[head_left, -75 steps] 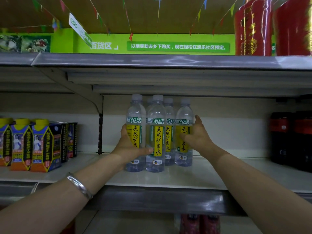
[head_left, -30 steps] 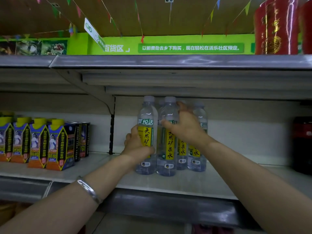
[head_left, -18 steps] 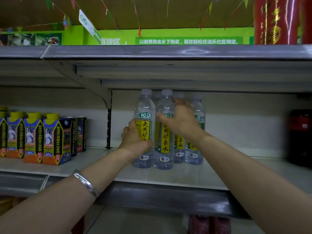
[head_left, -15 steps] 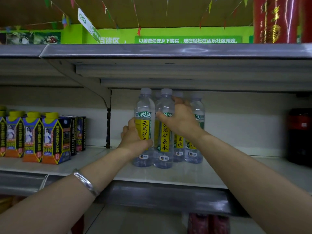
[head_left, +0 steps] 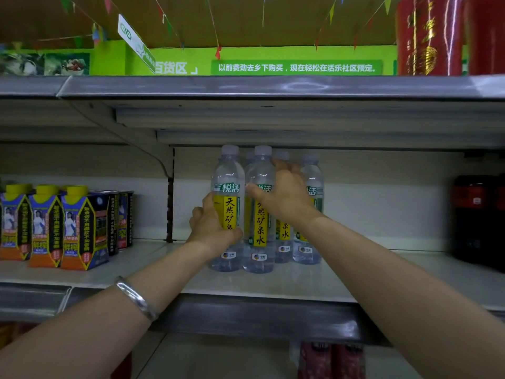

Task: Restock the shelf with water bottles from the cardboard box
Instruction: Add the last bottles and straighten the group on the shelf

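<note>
Left hand [head_left: 211,228] keeps grip on front-left water bottle [head_left: 228,209]; right hand [head_left: 284,198], earlier flanking cluster, now grasps second bottle [head_left: 259,231], apparently reaching behind. Bottles stand clustered on middle shelf [head_left: 341,280], suggesting tidying nearly finished; cardboard box unseen.

Juice cartons [head_left: 49,228] stand left; dark soda bottles [head_left: 476,218] stand right.
</note>
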Demonstrator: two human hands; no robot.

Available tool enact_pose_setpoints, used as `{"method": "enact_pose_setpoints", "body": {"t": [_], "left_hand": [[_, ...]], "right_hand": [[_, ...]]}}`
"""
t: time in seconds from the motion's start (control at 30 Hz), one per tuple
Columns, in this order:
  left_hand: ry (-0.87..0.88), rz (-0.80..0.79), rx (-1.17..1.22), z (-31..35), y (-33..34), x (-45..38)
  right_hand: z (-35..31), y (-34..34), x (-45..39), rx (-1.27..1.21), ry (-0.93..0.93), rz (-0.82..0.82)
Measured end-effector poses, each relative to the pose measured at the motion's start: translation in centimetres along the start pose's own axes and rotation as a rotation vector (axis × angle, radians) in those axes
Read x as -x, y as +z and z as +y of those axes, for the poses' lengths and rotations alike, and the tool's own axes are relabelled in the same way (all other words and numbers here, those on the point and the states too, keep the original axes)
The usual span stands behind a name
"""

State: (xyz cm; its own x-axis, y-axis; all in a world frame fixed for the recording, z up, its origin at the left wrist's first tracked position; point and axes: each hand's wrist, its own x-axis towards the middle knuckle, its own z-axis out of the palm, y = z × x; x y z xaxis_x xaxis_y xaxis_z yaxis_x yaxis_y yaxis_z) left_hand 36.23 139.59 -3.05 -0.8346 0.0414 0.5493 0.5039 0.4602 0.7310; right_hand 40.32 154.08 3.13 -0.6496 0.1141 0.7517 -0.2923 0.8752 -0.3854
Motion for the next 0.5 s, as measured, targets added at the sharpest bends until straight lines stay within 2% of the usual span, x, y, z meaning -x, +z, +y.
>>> {"method": "enact_pose_setpoints", "body": {"t": [0.5], "left_hand": [[-0.012, -0.041, -0.011, 0.40, 0.14, 0.40]], "right_hand": [[-0.27, -0.06, 0.19, 0.048, 0.003, -0.015]]}}
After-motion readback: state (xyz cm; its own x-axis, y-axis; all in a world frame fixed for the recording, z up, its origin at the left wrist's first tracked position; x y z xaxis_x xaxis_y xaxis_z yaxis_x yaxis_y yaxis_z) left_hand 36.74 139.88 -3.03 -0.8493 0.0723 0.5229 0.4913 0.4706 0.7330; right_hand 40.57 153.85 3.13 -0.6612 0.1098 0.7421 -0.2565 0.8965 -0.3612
